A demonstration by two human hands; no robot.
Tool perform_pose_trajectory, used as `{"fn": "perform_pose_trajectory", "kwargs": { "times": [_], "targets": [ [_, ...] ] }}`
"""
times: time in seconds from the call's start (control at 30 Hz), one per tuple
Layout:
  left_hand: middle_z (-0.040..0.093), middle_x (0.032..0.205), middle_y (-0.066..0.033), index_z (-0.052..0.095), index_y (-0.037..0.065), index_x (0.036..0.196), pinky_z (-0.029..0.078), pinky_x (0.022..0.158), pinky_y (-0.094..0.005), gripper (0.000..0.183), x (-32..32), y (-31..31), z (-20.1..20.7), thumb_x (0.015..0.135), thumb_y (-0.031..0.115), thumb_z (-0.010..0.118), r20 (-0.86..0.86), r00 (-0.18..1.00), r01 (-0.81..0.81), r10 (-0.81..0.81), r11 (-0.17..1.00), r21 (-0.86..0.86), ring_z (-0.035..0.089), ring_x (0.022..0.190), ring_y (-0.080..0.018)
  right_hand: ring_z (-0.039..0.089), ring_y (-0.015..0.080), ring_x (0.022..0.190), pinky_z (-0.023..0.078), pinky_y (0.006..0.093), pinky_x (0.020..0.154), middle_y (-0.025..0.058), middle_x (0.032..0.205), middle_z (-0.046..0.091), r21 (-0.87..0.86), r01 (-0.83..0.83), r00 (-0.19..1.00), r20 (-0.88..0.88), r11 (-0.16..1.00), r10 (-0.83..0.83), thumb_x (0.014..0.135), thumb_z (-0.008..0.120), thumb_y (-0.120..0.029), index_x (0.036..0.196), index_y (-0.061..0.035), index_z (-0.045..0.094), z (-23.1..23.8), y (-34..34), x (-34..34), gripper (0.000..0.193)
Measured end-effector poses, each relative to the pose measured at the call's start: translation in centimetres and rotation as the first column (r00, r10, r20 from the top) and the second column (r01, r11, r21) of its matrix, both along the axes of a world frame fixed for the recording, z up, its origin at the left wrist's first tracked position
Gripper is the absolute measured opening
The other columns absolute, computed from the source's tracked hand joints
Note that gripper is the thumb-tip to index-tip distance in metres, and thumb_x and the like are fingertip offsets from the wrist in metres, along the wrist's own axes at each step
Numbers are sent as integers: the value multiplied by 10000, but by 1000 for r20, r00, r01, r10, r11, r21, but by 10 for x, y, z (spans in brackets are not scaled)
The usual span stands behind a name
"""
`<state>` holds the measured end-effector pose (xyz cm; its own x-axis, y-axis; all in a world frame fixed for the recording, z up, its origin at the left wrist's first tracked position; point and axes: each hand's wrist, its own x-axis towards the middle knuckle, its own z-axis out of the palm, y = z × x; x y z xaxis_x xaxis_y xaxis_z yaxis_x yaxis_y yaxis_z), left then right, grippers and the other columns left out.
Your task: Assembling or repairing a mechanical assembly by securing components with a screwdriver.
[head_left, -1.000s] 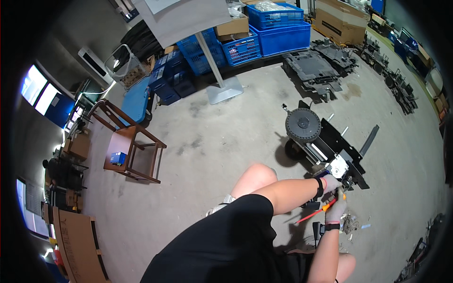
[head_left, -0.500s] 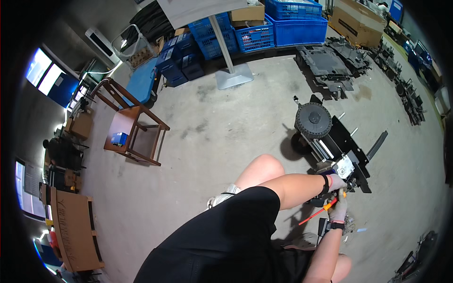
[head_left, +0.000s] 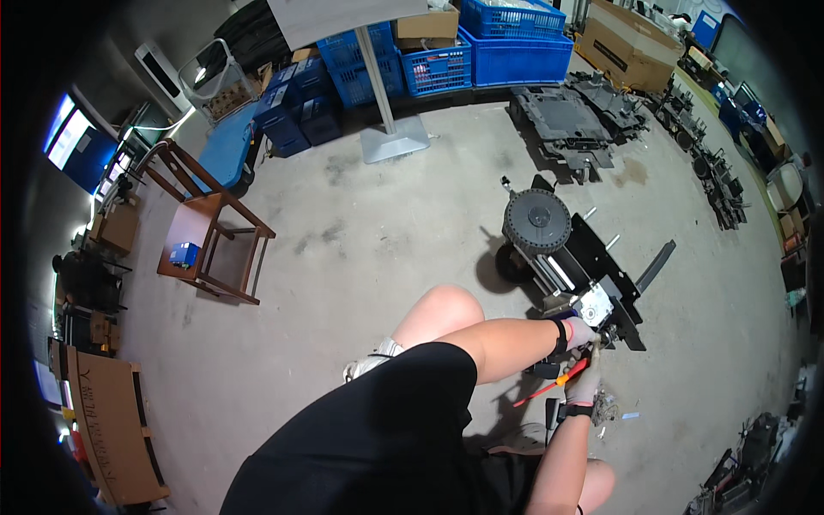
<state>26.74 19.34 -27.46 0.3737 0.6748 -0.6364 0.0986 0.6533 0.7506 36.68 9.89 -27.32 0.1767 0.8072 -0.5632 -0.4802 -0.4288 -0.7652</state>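
A wheeled machine assembly [head_left: 562, 266], with a black ribbed wheel [head_left: 537, 221], black plates and silver bars, stands on the floor at the right. My left hand [head_left: 580, 333], in a pale glove, reaches to its near end, beside a silver metal housing [head_left: 592, 305]. Its fingers are mostly hidden against the parts there. Just below, my gloved right hand [head_left: 584, 382] is closed around a red and yellow screwdriver [head_left: 549, 388], whose red shaft points down to the left. The fingertips of my right hand are close to the same end of the machine.
A wooden chair [head_left: 193, 227] carrying a small blue box [head_left: 184, 254] stands at the left. Blue crates [head_left: 519, 60] and a metal stand [head_left: 395, 142] are at the back. Flat dark machine parts [head_left: 562, 120] lie on the floor behind the machine. Small scraps [head_left: 606, 408] lie near my right wrist.
The whole view has shifted, so the surroundings appear farther left. My hands stay at the same end of the machine, and the screwdriver remains in my right hand.
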Motion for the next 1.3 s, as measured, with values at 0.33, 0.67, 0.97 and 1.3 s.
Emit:
{"fn": "perform_pose_trajectory", "kwargs": {
  "times": [0.33, 0.67, 0.97, 1.3],
  "targets": [
    [705, 1052, -150, 698, 56, 1150, 524, 840, -354, 402, -20, 11, -11, 870, 344, 717, -328, 940, 217, -94, 906, 363, 662, 921, -267, 608, 176, 659, 477, 361, 598, 48, 774, 666, -114, -292, 458, 855, 950, 243, 912, 694, -282, 902, -2, 666, -9, 21, 2, 282],
    [627, 806, -58, 655, 52, 1127, 520, 637, -368, 388, -32, 24, -23, 914, 377, 640, -542, 691, 722, -478, 483, 494, 553, 689, -189, 625, 214, 975, 513, 409, 809, 27, 1103, 662, 55, -182, 858, -480, 982, 186, 990, 548, -453, 1224, -158, 598, -16, 3, 2, 380],
    [571, 808, -91, 632, 60, 1094, 545, 621, -467, 406, -25, 1, 24, 983, 445, 563, 84, 976, 213, -200, 957, -198, 584, 702, -254, 445, 110, 670, 365, 267, 578, -20, 813, 513, 69, -29, 779, -624, 997, 66, 1007, 515, -448, 994, -105, 531, 5, 3, -8, 344],
    [687, 939, -20, 710, 92, 1012, 483, 808, -312, 211, -19, 8, -28, 875, 248, 750, 129, 988, 97, -86, 992, -84, 614, 857, -140, 659, 372, 849, 522, 447, 736, 182, 884, 683, 24, -283, 141, 990, 959, 17, 812, 759, -267, 948, -9, 653, 15, 9, -31, 309]
  ]
}}
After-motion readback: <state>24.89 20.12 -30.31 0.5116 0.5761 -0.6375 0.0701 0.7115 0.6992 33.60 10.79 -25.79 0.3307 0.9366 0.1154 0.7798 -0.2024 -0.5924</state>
